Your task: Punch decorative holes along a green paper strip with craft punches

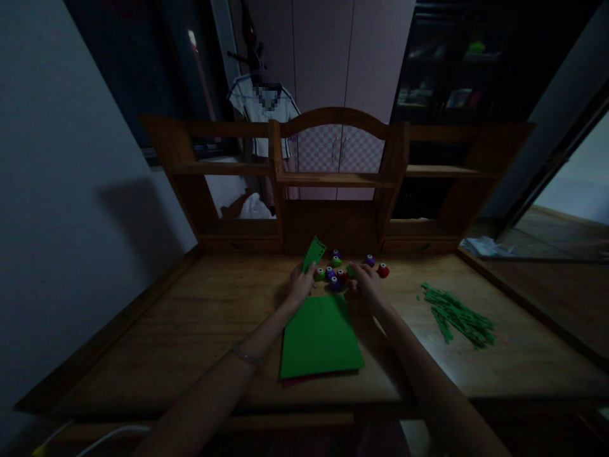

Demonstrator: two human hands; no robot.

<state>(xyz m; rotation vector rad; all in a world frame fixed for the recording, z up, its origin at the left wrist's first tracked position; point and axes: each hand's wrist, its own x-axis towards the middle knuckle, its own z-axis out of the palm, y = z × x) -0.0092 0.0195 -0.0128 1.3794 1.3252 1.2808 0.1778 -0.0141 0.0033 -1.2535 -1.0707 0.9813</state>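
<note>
My left hand (pixel 301 284) is closed on a green paper piece (pixel 314 252), raised at a tilt, with a row of small holes along its top and right edges. My right hand (pixel 368 279) has its fingers closed round a small green craft punch (pixel 351 271), partly hidden by them. Several similar punches in purple, green and red, each with a white-ringed top, cluster between the hands, such as a purple punch (pixel 335 284). A red punch (pixel 383 270) stands just right of my right hand. Below both hands lies a stack of green paper sheets (pixel 321 339).
A pile of cut green paper strips (pixel 459 317) lies on the right of the wooden desk (pixel 190 324). Along the desk's back edge stands a wooden shelf unit (pixel 333 181). Red paper (pixel 297 381) shows under the green stack.
</note>
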